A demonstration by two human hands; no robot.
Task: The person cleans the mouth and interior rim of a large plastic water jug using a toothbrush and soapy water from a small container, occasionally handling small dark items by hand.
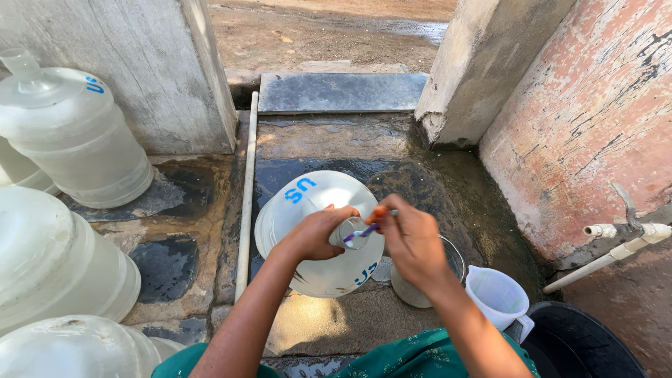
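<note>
Jug neck in left hand — right hand w/ brush.

My left hand grips a big clear water jug's neck; my right hand pokes a small brush into it.

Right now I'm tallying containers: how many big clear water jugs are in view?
5: one under the left hand, gripped at its neck; one by the wall at upper left; one sliver behind it; two at lower left. More may be off-frame.
</note>
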